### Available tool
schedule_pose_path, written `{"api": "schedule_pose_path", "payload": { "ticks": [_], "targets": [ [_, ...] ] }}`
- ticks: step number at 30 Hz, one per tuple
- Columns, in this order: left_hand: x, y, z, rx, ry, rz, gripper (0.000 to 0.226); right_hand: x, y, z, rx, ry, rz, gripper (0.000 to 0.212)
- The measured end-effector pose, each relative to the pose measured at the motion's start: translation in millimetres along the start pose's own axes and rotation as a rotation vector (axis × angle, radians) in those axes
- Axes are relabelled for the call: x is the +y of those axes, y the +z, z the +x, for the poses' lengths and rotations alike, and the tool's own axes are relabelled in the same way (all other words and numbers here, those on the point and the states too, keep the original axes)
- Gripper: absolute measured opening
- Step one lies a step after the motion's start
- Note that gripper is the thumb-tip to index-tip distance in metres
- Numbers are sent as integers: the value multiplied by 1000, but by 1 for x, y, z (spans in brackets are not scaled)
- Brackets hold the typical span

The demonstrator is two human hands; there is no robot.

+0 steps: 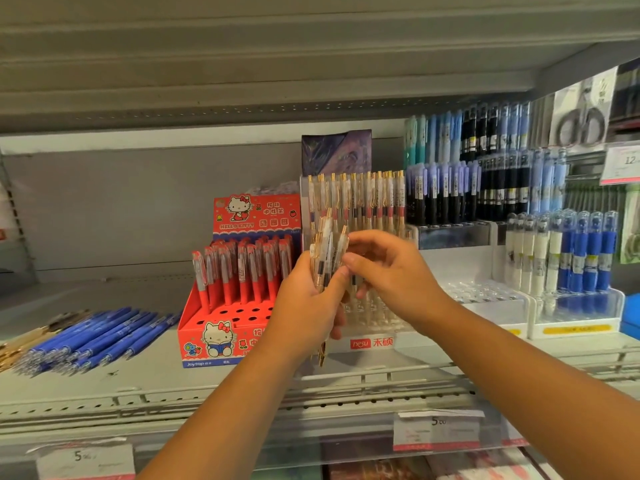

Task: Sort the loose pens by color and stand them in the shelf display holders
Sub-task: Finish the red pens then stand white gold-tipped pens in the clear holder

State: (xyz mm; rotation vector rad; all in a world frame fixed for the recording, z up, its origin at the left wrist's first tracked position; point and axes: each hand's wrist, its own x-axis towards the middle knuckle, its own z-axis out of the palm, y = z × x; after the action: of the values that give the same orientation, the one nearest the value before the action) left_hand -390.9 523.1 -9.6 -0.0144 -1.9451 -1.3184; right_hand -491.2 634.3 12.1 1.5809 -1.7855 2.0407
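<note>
My left hand (308, 303) is closed around a bundle of clear pens with gold clips (325, 252), held upright in front of the clear display holder (372, 336). My right hand (388, 271) pinches one pen of that bundle near its middle. More clear gold-clip pens (360, 199) stand in the back rows of that holder. A pile of loose blue pens (93, 336) lies on the shelf at the left, with some gold pens (10, 351) at the far left edge.
A red cartoon-cat box (221, 337) holds red pens (242, 268) left of the clear holder. To the right, tiered holders carry black, purple and blue pens (485, 174) and white and blue pens (568, 254). Price tags (440, 431) hang on the shelf rail.
</note>
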Motion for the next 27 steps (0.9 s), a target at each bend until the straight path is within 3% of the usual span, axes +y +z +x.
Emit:
{"api": "schedule_pose_path", "payload": {
  "ticks": [5, 11, 14, 21, 27],
  "targets": [
    [1, -1, -1, 4, -2, -17, 10, 5, 1, 1, -50, 181, 270, 33],
    [2, -1, -2, -24, -32, 10, 13, 9, -2, 0, -37, 179, 149, 34],
    [2, 1, -3, -40, -64, 23, 17, 8, -4, -2, 2, 187, 232, 28],
    [-1, 0, -2, -52, -117, -16, 13, 8, -28, 3, 241, 184, 405, 26],
    [-3, -2, -2, -77, -89, 56, 23, 16, -61, 11, 487, 173, 236, 24]
  ]
}}
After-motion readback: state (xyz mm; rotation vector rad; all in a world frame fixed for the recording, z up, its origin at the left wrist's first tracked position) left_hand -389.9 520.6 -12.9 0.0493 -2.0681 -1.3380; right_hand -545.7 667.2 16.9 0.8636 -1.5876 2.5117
